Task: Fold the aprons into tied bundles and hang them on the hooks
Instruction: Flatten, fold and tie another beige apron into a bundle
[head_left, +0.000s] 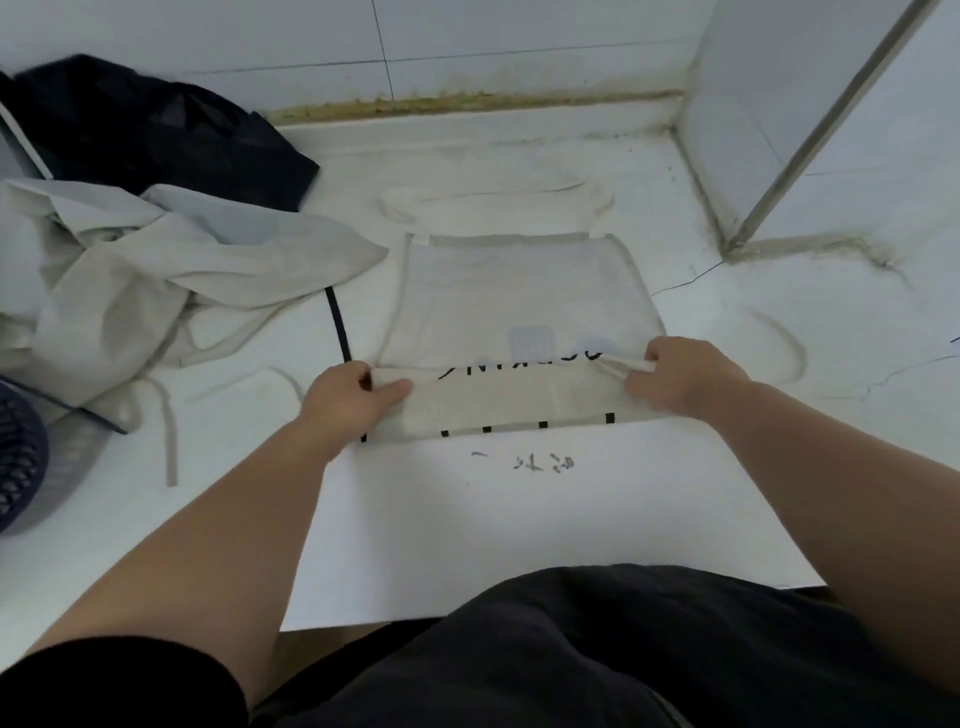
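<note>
A pale beige apron (519, 291) lies flat on the white floor, bib end away from me, its neck strap (493, 200) looped beyond it. Its near part is turned over into a folded band (498, 402) with black printed letters showing at the fold. My left hand (348, 397) grips the band's left end, thumb on top. My right hand (680, 376) pinches the right end together with a beige tie strap. Another tie (779, 343) curves off to the right on the floor.
A heap of crumpled beige aprons (156, 275) lies at the left with a black cloth (156, 124) behind it. A dark mesh basket (18, 462) sits at the left edge. A white sheet with markings (519, 519) lies near me. Tiled walls close the back and right.
</note>
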